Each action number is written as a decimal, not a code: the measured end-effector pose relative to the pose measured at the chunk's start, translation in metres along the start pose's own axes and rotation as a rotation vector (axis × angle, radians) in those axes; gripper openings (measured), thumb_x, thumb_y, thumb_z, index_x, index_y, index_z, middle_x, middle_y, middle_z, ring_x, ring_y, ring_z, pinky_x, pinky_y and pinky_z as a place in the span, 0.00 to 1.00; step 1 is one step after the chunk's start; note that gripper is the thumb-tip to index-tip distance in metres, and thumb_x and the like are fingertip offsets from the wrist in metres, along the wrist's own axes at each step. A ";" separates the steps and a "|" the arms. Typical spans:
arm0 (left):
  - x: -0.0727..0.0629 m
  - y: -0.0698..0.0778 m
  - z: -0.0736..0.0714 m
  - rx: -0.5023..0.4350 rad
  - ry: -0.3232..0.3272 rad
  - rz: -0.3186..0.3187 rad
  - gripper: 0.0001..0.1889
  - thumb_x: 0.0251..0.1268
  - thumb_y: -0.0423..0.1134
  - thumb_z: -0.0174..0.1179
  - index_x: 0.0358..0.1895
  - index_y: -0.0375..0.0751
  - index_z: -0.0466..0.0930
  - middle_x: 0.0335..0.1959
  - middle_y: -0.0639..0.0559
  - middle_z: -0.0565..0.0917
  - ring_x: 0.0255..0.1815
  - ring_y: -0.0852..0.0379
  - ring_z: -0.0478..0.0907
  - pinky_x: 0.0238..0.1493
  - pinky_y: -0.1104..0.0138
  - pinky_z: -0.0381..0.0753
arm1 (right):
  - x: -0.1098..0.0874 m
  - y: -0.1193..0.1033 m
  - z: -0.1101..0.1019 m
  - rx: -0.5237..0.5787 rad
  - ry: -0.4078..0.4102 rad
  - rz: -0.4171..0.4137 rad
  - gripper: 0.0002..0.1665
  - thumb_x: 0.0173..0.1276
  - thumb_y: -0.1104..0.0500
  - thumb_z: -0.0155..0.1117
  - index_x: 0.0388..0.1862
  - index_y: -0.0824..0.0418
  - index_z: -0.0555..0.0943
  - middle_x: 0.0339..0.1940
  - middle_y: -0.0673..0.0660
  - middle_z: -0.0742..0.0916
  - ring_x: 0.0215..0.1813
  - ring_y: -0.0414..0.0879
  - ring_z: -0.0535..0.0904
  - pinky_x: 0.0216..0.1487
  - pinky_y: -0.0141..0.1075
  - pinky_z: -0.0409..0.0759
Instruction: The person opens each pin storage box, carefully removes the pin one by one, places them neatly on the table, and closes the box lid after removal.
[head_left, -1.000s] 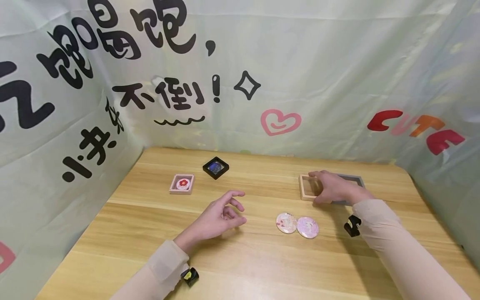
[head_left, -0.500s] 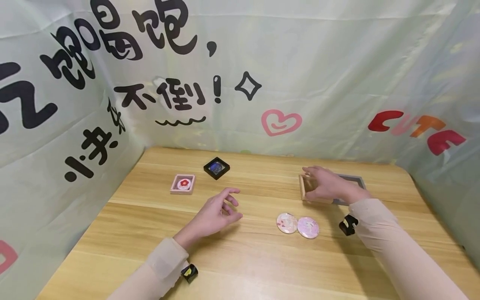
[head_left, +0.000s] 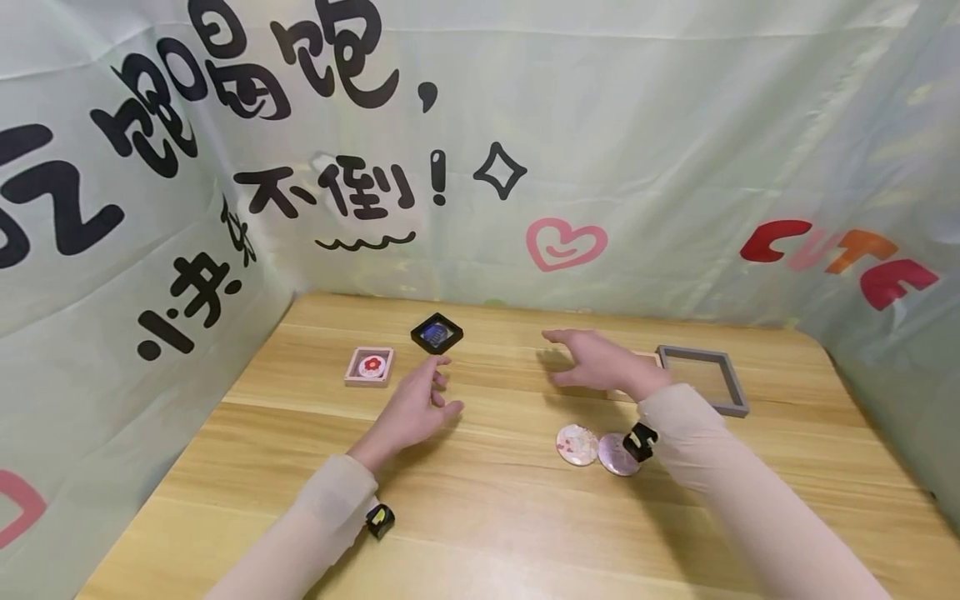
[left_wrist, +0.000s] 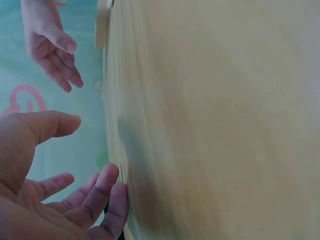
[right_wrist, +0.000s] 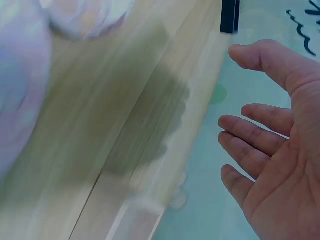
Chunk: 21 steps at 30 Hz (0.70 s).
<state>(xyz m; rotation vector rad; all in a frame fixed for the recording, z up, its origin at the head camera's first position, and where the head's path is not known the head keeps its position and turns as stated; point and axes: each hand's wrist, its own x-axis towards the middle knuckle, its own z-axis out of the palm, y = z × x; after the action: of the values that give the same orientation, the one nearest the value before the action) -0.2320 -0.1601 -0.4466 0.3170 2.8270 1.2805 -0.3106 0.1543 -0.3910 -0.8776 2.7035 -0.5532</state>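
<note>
My left hand [head_left: 412,408] is held above the table with relaxed fingers and nothing in them. Just beyond its fingertips lies a black diamond-turned frame [head_left: 437,349] with a blue insert. Left of that is a small pink frame [head_left: 367,384] holding a round badge with a red flower [head_left: 372,365]. My right hand [head_left: 600,362] hovers empty, fingers extended leftward, partly hiding a light wooden frame [head_left: 649,357]. Touching or overlapping that frame is a grey one [head_left: 734,382]. Two round badges [head_left: 577,444] lie nearer me; my wrist camera covers part of the pinkish-purple badge [head_left: 615,457].
The wooden table [head_left: 480,517] ends against a pale printed curtain [head_left: 675,125] at the back and both sides. In the right wrist view, a corner of the black frame [right_wrist: 230,15] shows past my thumb.
My right hand has left the light wooden frame and moved left, uncovering the grey frame. My left hand has shifted left and farther back, toward the black frame. The frames and badges stay put.
</note>
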 end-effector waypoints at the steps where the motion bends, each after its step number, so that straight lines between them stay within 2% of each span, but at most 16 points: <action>1: 0.002 -0.001 -0.001 0.005 0.009 -0.010 0.41 0.65 0.37 0.75 0.79 0.37 0.65 0.55 0.39 0.81 0.43 0.54 0.82 0.50 0.58 0.87 | 0.004 -0.003 0.001 -0.003 -0.007 -0.004 0.46 0.75 0.54 0.71 0.83 0.70 0.63 0.79 0.72 0.75 0.81 0.69 0.69 0.82 0.62 0.68; 6: 0.012 -0.002 -0.004 0.038 0.067 -0.088 0.48 0.65 0.38 0.75 0.84 0.37 0.55 0.66 0.32 0.74 0.41 0.54 0.81 0.48 0.58 0.86 | 0.022 -0.021 0.007 0.029 -0.041 -0.012 0.46 0.76 0.54 0.69 0.84 0.70 0.62 0.82 0.71 0.72 0.83 0.67 0.67 0.84 0.59 0.66; 10: 0.020 -0.002 -0.006 0.071 0.113 -0.135 0.53 0.66 0.39 0.74 0.86 0.38 0.47 0.72 0.28 0.66 0.42 0.50 0.81 0.53 0.52 0.86 | 0.034 -0.032 0.012 0.049 -0.061 -0.014 0.46 0.76 0.54 0.69 0.85 0.70 0.61 0.82 0.70 0.72 0.84 0.66 0.66 0.85 0.58 0.64; 13: 0.026 -0.002 -0.008 0.063 0.138 -0.155 0.55 0.65 0.38 0.73 0.87 0.38 0.45 0.73 0.27 0.64 0.52 0.41 0.82 0.64 0.45 0.84 | 0.043 -0.037 0.018 0.054 -0.068 -0.015 0.46 0.77 0.54 0.69 0.85 0.70 0.60 0.82 0.70 0.72 0.84 0.66 0.66 0.86 0.57 0.64; 16: 0.031 -0.002 -0.010 0.037 0.141 -0.189 0.56 0.64 0.37 0.72 0.88 0.39 0.42 0.75 0.26 0.61 0.65 0.31 0.77 0.73 0.40 0.79 | 0.051 -0.040 0.023 0.061 -0.068 -0.008 0.46 0.77 0.54 0.69 0.85 0.70 0.61 0.82 0.69 0.73 0.84 0.65 0.66 0.86 0.56 0.64; 21: 0.040 -0.005 -0.012 0.047 0.146 -0.243 0.56 0.65 0.38 0.72 0.88 0.39 0.42 0.79 0.26 0.58 0.74 0.27 0.72 0.76 0.38 0.74 | 0.063 -0.044 0.029 0.071 -0.057 -0.001 0.45 0.77 0.55 0.69 0.84 0.70 0.62 0.81 0.69 0.74 0.84 0.63 0.67 0.86 0.55 0.65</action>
<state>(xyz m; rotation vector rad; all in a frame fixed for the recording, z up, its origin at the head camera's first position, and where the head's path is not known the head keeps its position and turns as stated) -0.2737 -0.1646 -0.4402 -0.1219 2.9030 1.2344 -0.3274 0.0752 -0.4053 -0.8634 2.6156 -0.6107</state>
